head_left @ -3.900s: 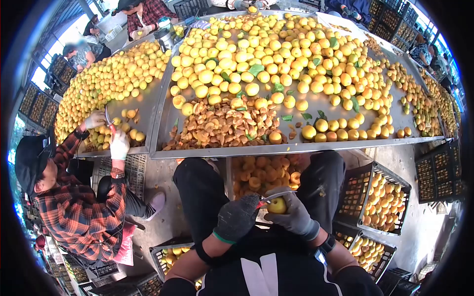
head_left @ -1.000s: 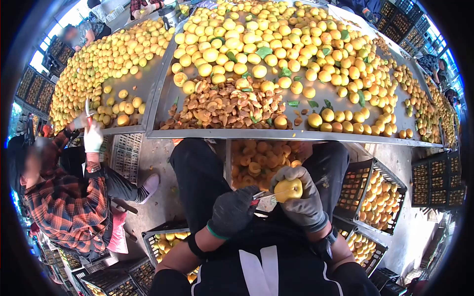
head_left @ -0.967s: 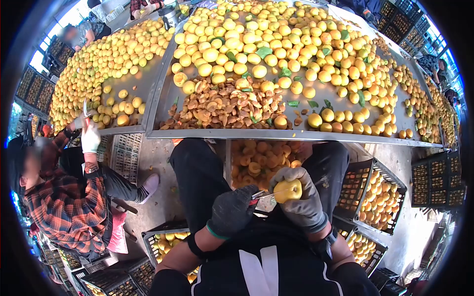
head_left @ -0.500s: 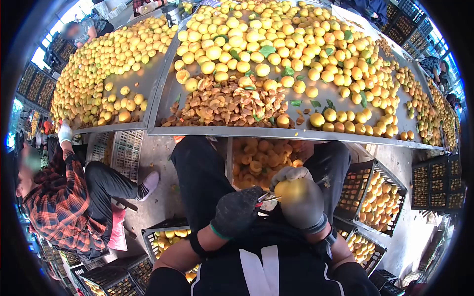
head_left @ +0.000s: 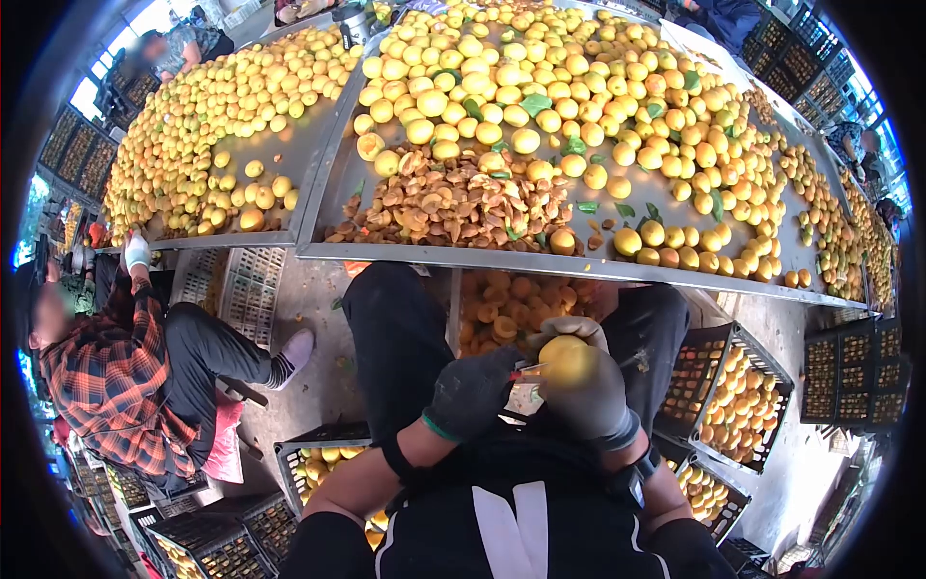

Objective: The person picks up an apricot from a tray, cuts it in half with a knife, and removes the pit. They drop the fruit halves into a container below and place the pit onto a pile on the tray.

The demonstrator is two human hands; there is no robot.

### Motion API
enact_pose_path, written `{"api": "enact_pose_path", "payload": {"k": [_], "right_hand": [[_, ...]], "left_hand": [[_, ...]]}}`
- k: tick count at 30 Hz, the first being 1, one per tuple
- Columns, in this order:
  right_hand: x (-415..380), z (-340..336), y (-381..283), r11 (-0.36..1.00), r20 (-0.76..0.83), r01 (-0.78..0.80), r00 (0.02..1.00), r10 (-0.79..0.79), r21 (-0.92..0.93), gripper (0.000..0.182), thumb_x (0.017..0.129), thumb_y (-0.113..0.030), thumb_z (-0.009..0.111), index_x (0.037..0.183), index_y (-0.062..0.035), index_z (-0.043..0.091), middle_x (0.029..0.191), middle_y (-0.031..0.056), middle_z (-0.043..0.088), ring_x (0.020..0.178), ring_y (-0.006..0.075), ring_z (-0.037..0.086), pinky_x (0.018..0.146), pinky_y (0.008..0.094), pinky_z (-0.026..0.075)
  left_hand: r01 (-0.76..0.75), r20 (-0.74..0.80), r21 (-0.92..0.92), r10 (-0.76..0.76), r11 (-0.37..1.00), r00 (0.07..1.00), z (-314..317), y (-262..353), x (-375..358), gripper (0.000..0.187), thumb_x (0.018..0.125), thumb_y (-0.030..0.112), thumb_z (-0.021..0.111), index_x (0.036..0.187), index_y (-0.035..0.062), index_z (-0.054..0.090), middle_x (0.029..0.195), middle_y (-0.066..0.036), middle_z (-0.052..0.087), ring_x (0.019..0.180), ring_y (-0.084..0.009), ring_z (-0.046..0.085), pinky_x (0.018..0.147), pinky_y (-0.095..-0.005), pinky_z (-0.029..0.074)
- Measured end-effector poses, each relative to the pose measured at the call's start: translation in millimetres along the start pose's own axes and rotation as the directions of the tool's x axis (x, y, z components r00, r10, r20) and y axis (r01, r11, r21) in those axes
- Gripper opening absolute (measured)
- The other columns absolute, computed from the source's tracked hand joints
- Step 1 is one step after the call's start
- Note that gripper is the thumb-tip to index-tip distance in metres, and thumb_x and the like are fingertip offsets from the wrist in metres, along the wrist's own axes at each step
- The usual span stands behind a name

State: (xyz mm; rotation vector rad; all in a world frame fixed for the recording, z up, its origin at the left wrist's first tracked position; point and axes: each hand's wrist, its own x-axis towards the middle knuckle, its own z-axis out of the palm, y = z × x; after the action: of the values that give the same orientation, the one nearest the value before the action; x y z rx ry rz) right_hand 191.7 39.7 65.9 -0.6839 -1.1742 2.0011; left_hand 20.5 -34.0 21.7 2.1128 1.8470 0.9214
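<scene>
While left hand (head_left: 472, 393) holds knife (head_left: 528, 372), right hand (head_left: 590, 400) cradles yellow fruit (head_left: 567, 363).

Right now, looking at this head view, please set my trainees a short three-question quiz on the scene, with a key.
1. Which of the wearer's hands holds the round yellow fruit?
2. True or false: the heap of small, brown, curled pieces lies on the silver metal table.
3. The left hand wears a dark-grey glove. What colour is its cuff edge? A) red B) green C) white

Key: 1. The right hand. 2. True. 3. B.
</scene>
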Motion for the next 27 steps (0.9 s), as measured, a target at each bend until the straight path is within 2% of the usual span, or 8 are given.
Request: {"api": "enact_pose_path", "payload": {"k": [4, 10, 13, 17, 19, 22, 26, 27], "right_hand": [[1, -15, 8, 0.941, 0.023, 0.075, 0.997, -0.072, -0.330, 0.067, 0.072, -0.001, 0.078, 0.127, -0.0066, 0.040, 0.123, 0.0102, 0.054, 0.117, 0.0239, 0.053, 0.098, 0.0371, 0.046], [7, 8, 16, 0.904, -0.066, 0.078, 0.996, -0.056, 0.420, 0.067, 0.076, -0.021, 0.080, 0.130, -0.0058, 0.044, 0.118, 0.0080, 0.057, 0.111, 0.0198, 0.057, 0.093, 0.0315, 0.048], [8, -12, 14, 0.989, -0.067, -0.018, 0.998, 0.008, -0.149, 0.067, 0.076, -0.012, 0.079, 0.133, -0.0040, 0.043, 0.121, 0.0069, 0.056, 0.110, 0.0162, 0.055, 0.094, 0.0297, 0.047], [6, -15, 20, 0.992, -0.040, 0.063, 0.997, -0.067, -0.112, 0.063, 0.082, -0.016, 0.074, 0.135, -0.0041, 0.042, 0.122, 0.0066, 0.055, 0.109, 0.0168, 0.055, 0.096, 0.0311, 0.045], [6, -10, 37, 0.928, -0.106, 0.046, 0.994, -0.007, 0.368, 0.061, 0.088, -0.021, 0.069, 0.138, -0.0039, 0.038, 0.124, 0.0065, 0.053, 0.110, 0.0178, 0.055, 0.098, 0.0323, 0.043], [10, -5, 44, 0.890, -0.114, 0.024, 0.993, 0.031, 0.455, 0.061, 0.091, -0.024, 0.065, 0.140, -0.0038, 0.035, 0.124, 0.0071, 0.053, 0.112, 0.0189, 0.055, 0.101, 0.0341, 0.041], [15, 0, 19, 0.967, -0.129, 0.069, 0.986, -0.103, -0.243, 0.047, 0.093, -0.018, 0.060, 0.133, -0.0050, 0.039, 0.122, 0.0103, 0.054, 0.109, 0.0194, 0.057, 0.099, 0.0348, 0.043], [15, -2, 20, 0.976, -0.147, 0.084, 0.982, -0.115, -0.202, 0.044, 0.092, -0.016, 0.060, 0.129, -0.0028, 0.041, 0.124, 0.0122, 0.054, 0.110, 0.0198, 0.058, 0.100, 0.0344, 0.043]], "left_hand": [[0.037, 0.046, -0.035, -0.035, 0.999, 0.998, -2, 3, 3, 0.036, 0.075, 0.013, 0.067, 0.109, 0.0020, 0.062, 0.082, -0.015, 0.065, 0.070, -0.0323, 0.064, 0.059, -0.0419, 0.050], [0.055, 0.055, -0.008, -0.055, 0.998, 0.997, 1, 10, 3, 0.040, 0.080, 0.019, 0.066, 0.113, -0.0037, 0.059, 0.074, -0.017, 0.061, 0.065, -0.0326, 0.062, 0.056, -0.0423, 0.048], [-0.042, 0.052, 0.073, 0.038, 0.996, 0.998, 0, -2, 7, 0.045, 0.082, 0.021, 0.066, 0.116, -0.0069, 0.057, 0.073, -0.018, 0.061, 0.064, -0.0331, 0.062, 0.056, -0.0423, 0.048], [0.031, 0.016, 0.040, -0.032, 0.999, 0.999, 10, 9, 7, 0.046, 0.083, 0.022, 0.065, 0.117, -0.0082, 0.056, 0.073, -0.018, 0.061, 0.063, -0.0332, 0.061, 0.055, -0.0421, 0.048], [0.036, -0.032, 0.016, -0.035, 0.999, 0.999, 11, 14, 8, 0.045, 0.084, 0.023, 0.065, 0.117, -0.0072, 0.056, 0.072, -0.018, 0.061, 0.063, -0.0330, 0.062, 0.055, -0.0421, 0.048], [0.113, -0.005, -0.013, -0.113, 0.994, 0.994, 6, 10, 14, 0.040, 0.085, 0.022, 0.064, 0.115, -0.0032, 0.058, 0.072, -0.017, 0.062, 0.064, -0.0333, 0.063, 0.054, -0.0431, 0.048], [0.103, 0.039, 0.057, -0.105, 0.993, 0.994, 7, 3, 15, 0.034, 0.085, 0.021, 0.063, 0.113, 0.0011, 0.060, 0.073, -0.016, 0.063, 0.064, -0.0331, 0.063, 0.054, -0.0429, 0.049], [0.112, 0.017, 0.047, -0.113, 0.993, 0.993, 8, 5, 15, 0.033, 0.085, 0.021, 0.063, 0.112, 0.0016, 0.060, 0.073, -0.016, 0.063, 0.064, -0.0329, 0.063, 0.054, -0.0428, 0.049]]}}
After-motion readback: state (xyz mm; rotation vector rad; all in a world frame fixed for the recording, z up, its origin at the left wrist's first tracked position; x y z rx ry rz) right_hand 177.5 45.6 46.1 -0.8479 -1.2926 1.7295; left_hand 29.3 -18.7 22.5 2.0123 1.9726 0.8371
